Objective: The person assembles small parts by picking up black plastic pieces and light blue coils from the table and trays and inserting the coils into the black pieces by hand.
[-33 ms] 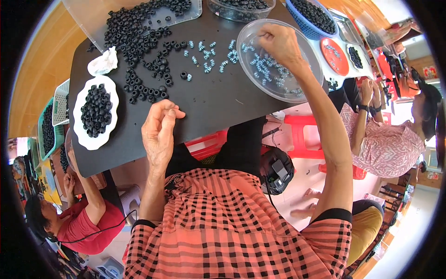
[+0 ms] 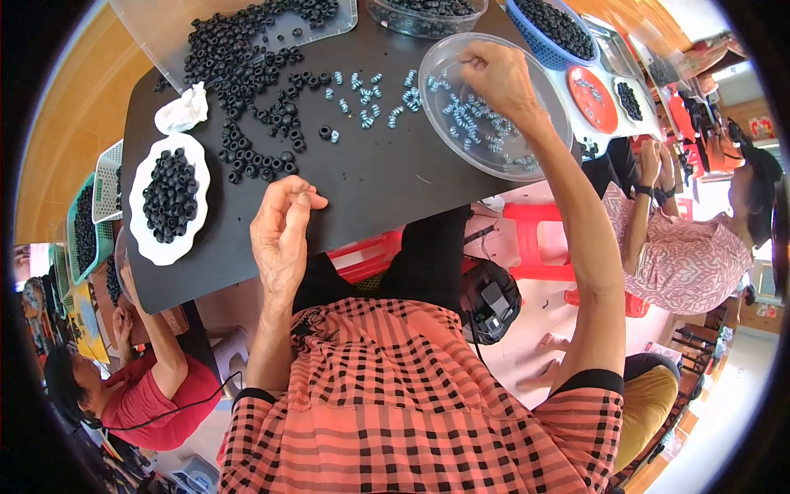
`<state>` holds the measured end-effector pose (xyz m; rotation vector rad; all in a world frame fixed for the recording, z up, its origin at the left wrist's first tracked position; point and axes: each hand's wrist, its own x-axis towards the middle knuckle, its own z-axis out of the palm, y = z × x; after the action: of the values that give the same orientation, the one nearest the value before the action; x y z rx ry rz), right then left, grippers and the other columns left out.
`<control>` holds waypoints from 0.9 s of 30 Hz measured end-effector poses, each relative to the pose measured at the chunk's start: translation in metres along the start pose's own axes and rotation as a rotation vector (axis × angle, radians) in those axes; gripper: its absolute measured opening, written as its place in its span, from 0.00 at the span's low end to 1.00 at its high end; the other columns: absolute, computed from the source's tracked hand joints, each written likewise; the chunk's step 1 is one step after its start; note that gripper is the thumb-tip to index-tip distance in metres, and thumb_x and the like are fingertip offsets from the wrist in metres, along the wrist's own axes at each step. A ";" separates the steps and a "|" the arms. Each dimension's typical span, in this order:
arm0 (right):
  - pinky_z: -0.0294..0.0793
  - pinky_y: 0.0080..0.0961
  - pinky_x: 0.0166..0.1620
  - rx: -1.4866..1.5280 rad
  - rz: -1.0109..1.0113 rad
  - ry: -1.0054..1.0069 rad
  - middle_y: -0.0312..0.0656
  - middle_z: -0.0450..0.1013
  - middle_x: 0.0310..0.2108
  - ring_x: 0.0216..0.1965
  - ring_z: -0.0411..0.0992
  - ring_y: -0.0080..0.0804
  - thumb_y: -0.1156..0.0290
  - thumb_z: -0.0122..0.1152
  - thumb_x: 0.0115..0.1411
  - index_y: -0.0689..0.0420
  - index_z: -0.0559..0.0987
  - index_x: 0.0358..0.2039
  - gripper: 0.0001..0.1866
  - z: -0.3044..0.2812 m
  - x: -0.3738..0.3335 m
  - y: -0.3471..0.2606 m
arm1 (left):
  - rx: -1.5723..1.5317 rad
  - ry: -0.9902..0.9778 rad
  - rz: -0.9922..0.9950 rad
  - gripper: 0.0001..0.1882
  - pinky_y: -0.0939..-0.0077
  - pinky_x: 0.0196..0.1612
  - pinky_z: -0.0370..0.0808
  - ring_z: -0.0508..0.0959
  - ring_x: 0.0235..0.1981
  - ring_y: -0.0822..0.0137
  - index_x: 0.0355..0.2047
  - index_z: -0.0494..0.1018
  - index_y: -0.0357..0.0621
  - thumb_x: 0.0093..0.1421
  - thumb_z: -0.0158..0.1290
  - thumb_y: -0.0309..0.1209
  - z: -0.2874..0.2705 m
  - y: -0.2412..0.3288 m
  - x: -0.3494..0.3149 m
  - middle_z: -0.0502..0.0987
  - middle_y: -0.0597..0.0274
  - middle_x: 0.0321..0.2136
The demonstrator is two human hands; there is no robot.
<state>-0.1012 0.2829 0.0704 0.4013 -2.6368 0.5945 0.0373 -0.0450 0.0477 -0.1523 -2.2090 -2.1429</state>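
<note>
My right hand [image 2: 496, 78] is over a round clear plastic tray [image 2: 553, 103] with its fingers curled in. Whatever its fingertips may hold is hidden. Small silvery-blue coiled pieces [image 2: 465, 119], like short springs, lie in that tray, and several more lie on the dark table [image 2: 362, 189] to its left. Near the table's front edge is my left hand [image 2: 284, 226], its fingers bent and thumb pressed against them; I cannot make out anything in the grip. Black ring-shaped pieces [image 2: 255, 160] are spread over the table beyond it. An oval white scalloped plate [image 2: 148, 243] of black pieces sits further left.
A clear bin [image 2: 344, 25] of black pieces lies at the back, near a clear bowl [image 2: 424, 26] and a blue basket [image 2: 576, 53]. Crumpled white tissue [image 2: 185, 109] is beside the plate. One person [image 2: 164, 387] works at left; another [image 2: 683, 247] sits at right near a red stool [image 2: 539, 239].
</note>
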 end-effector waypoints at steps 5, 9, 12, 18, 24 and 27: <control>0.74 0.28 0.33 0.033 0.029 0.022 0.47 0.76 0.23 0.25 0.76 0.37 0.74 0.57 0.48 0.62 0.80 0.30 0.09 -0.001 -0.002 0.002 | 0.002 0.015 0.016 0.07 0.88 0.31 0.62 0.68 0.27 0.83 0.40 0.71 0.39 0.65 0.47 0.28 0.002 -0.002 0.000 0.76 0.67 0.28; 0.74 0.32 0.34 0.087 -0.055 -0.032 0.49 0.76 0.24 0.25 0.75 0.41 0.73 0.58 0.48 0.61 0.80 0.31 0.10 0.005 0.000 -0.013 | 0.025 0.001 0.004 0.07 0.87 0.32 0.63 0.70 0.29 0.82 0.40 0.71 0.39 0.65 0.47 0.28 0.000 -0.002 -0.001 0.76 0.66 0.28; 0.74 0.33 0.34 0.012 -0.058 -0.069 0.50 0.75 0.24 0.25 0.75 0.43 0.73 0.58 0.47 0.61 0.81 0.32 0.11 0.011 0.004 -0.012 | 0.005 0.025 0.007 0.07 0.87 0.34 0.64 0.72 0.31 0.81 0.40 0.71 0.38 0.65 0.46 0.27 0.002 -0.001 -0.001 0.76 0.66 0.29; 0.73 0.29 0.32 -0.002 0.039 -0.030 0.46 0.75 0.22 0.25 0.75 0.36 0.73 0.58 0.47 0.60 0.81 0.32 0.11 0.002 0.003 -0.008 | -0.017 -0.007 0.016 0.07 0.86 0.38 0.66 0.73 0.32 0.79 0.41 0.71 0.37 0.65 0.46 0.26 0.002 0.000 0.000 0.76 0.65 0.29; 0.72 0.18 0.34 0.545 0.233 -0.015 0.35 0.76 0.26 0.28 0.73 0.19 0.76 0.59 0.50 0.61 0.81 0.34 0.10 -0.016 -0.007 -0.059 | 0.024 0.006 -0.007 0.07 0.86 0.38 0.67 0.73 0.33 0.79 0.41 0.71 0.37 0.64 0.45 0.24 -0.001 0.001 0.000 0.77 0.65 0.30; 0.72 0.16 0.35 0.780 0.255 -0.113 0.33 0.77 0.27 0.29 0.73 0.16 0.78 0.59 0.51 0.61 0.81 0.34 0.08 -0.015 -0.021 -0.103 | -0.039 -0.016 -0.007 0.08 0.84 0.41 0.69 0.74 0.35 0.78 0.42 0.71 0.35 0.63 0.46 0.22 0.003 0.002 0.000 0.77 0.64 0.31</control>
<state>-0.0412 0.2047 0.1093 0.3134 -2.4716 1.7328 0.0373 -0.0420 0.0500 -0.1639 -2.1804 -2.1972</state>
